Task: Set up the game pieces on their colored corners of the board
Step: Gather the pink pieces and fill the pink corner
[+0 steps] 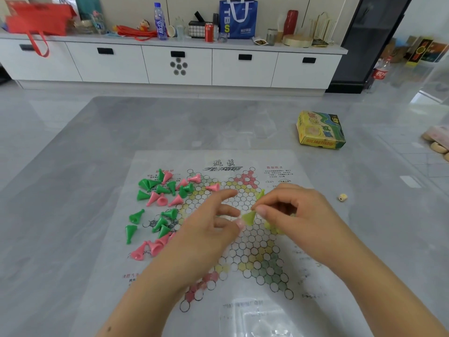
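Note:
A paper Chinese-checkers board [243,251] lies flat on the grey table, with red, yellow and green corners. Green cone pieces [150,184] and pink cone pieces [155,199] lie scattered in a heap on its left side. My right hand [296,215] holds several yellow-green cones over the board's middle; one tip [260,194] sticks out above the fingers. Between both hands is one yellow-green cone [249,217], pinched by my right thumb and touched by the fingertips of my left hand [213,227]. More yellow-green pieces [273,227] show under my right palm.
The game's yellow-green box [320,130] sits at the table's far right. A small die [342,197] lies right of the board. A clear plastic bag [257,317] rests on the board's near edge. A white cabinet [179,64] with clutter stands beyond the table.

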Motion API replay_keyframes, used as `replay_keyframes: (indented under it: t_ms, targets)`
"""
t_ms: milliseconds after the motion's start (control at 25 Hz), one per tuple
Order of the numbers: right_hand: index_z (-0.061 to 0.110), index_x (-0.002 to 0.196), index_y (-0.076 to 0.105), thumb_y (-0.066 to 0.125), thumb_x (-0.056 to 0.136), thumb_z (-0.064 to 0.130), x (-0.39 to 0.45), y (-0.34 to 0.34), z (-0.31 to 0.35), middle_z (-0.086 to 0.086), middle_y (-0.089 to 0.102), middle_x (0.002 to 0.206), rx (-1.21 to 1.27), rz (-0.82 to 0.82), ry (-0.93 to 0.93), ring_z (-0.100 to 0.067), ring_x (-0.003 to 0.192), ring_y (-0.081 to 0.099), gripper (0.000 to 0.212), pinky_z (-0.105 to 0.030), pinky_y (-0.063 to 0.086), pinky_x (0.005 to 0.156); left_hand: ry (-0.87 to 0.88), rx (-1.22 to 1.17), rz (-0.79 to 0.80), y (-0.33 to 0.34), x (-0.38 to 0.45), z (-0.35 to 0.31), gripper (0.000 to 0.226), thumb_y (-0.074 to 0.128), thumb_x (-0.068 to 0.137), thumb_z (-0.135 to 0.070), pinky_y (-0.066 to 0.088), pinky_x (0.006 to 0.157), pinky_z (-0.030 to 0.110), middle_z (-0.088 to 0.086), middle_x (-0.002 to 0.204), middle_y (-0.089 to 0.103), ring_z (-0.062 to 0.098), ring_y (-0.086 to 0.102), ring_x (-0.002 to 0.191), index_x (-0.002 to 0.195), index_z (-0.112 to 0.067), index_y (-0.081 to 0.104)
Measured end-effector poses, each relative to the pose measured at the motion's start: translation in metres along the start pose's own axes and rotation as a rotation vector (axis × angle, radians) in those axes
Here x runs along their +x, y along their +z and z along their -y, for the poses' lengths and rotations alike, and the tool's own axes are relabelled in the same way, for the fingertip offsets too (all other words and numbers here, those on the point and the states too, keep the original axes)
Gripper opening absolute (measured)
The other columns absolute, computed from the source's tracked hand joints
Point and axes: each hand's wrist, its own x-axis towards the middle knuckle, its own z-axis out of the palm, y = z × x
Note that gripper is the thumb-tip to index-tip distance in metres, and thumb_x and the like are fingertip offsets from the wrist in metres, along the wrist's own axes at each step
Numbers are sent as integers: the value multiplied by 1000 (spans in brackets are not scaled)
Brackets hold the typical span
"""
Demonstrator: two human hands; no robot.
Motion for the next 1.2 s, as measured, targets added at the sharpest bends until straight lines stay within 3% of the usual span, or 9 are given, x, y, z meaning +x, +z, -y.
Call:
replay_keyframes:
  t_ms: [80, 160, 320, 480, 640, 760, 920, 1200]
  targets:
    - [27, 74, 70, 65, 79, 18, 1, -11, -3, 6, 64, 76, 16, -64, 49, -5, 69, 57, 11, -10, 46, 62, 62, 272, -186, -16, 3, 8, 32, 52, 88, -29, 42, 63, 4, -19, 108, 53, -8, 50, 84, 118, -40, 48]
    - [24, 74, 71, 65, 80, 16, -1, -18, -10, 4, 65, 78, -23, -108, 72, -7, 71, 56, 11, -9, 44, 63, 89, 564, -272, -32, 2, 18, 26, 52, 88, -30, 34, 67, 9, -14, 113, 52, -9, 45, 82, 114, -34, 55]
    - [21, 73, 71, 66, 79, 15, -4, -27, -20, -1, 65, 79, -37, -126, 107, -12, 70, 55, 10, -15, 42, 64, 109, 826, -136, -40, -6, 37, 39, 49, 89, -36, 36, 88, 17, -15, 123, 47, 6, 45, 107, 128, -38, 46]
    - [25, 69, 70, 67, 78, 16, -6, -26, -22, 2, 63, 76, -143, -56, 73, -4, 68, 52, 13, -10, 41, 62, 138, 909, -176, -43, -9, 44, 42, 44, 92, -29, 40, 93, 20, -18, 126, 46, 7, 43, 115, 132, -41, 38]
    - [30, 75, 68, 65, 80, 25, -6, -16, -24, 9, 53, 71, -349, 87, 18, -4, 67, 48, 8, -12, 37, 62, 150, 913, -199, -40, -3, 46, 25, 42, 93, -25, 46, 82, 22, -14, 113, 54, 9, 52, 104, 114, -34, 53]
    - [28, 80, 69, 62, 82, 27, -3, -13, -28, 11, 44, 66, -477, 116, -10, -3, 67, 43, 8, -19, 36, 63, 175, 878, -190, -40, -2, 48, 20, 44, 92, -20, 42, 74, 18, -14, 100, 55, 10, 55, 93, 101, -28, 59]
    - [27, 81, 69, 61, 83, 27, -2, -11, -30, 12, 43, 66, -511, 126, -15, -1, 67, 41, 8, -19, 34, 61, 184, 882, -176, -43, -1, 51, 21, 46, 90, -15, 32, 63, 9, -14, 95, 52, 9, 50, 86, 100, -25, 61]
    - [27, 85, 69, 60, 83, 27, -2, -11, -31, 12, 45, 68, -523, 135, -14, -2, 69, 43, 9, -18, 36, 63, 190, 889, -172, -42, -6, 46, 25, 40, 93, -21, 41, 80, 15, -17, 110, 51, 3, 47, 97, 111, -31, 54]
